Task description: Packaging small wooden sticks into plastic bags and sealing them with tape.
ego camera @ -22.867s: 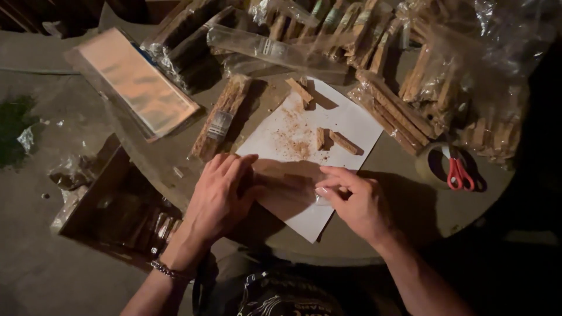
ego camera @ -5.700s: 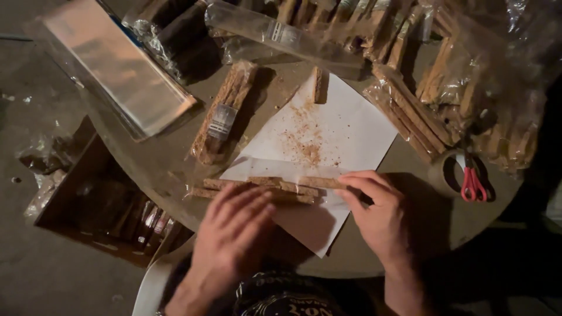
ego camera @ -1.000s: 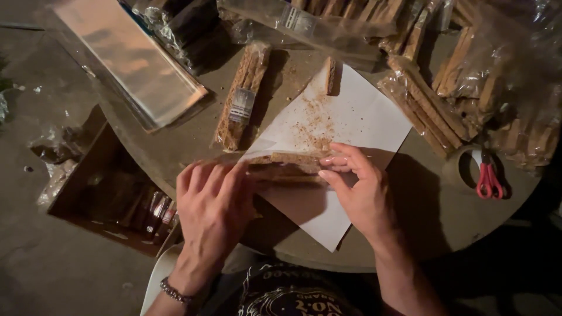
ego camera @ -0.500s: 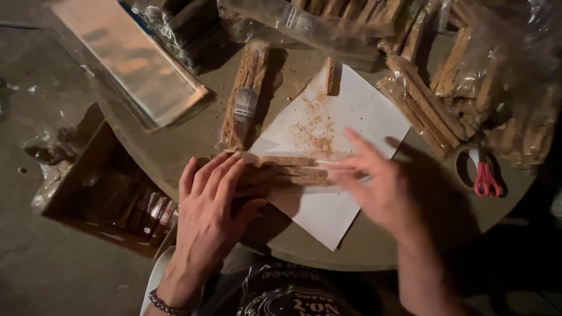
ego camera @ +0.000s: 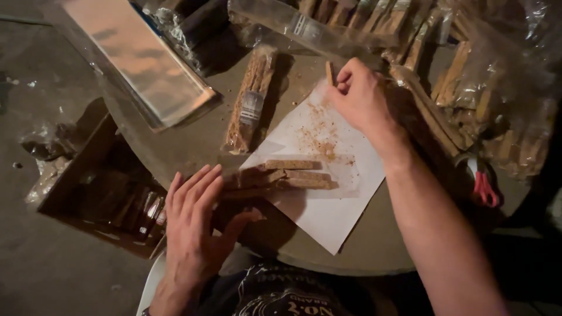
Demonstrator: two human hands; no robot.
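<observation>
Half a second ago both hands sat together over the wooden sticks near the middle of the table; now the right hand has gone to the far edge of the white paper sheet. There its fingertips pinch a single stick standing at the paper's far corner. The left hand has slid a little nearer and to the left. It lies flat, fingers spread, on the near left end of the clear sleeve holding the sticks.

Hard to read: the sleeve's outline is lost in dim light, so where it ends under the left hand cannot be told. The pinched stick is mostly covered by fingers. Right forearm hides the table's right centre.

The sticks lie side by side, lengthwise left to right, pale tan and rough-grained, half on the paper's left edge. Brown dust speckles the paper just beyond them.

A filled, labelled packet of sticks lies farther left. Red-handled scissors sit at the right rim. A stack of clear sleeves sits far left.
</observation>
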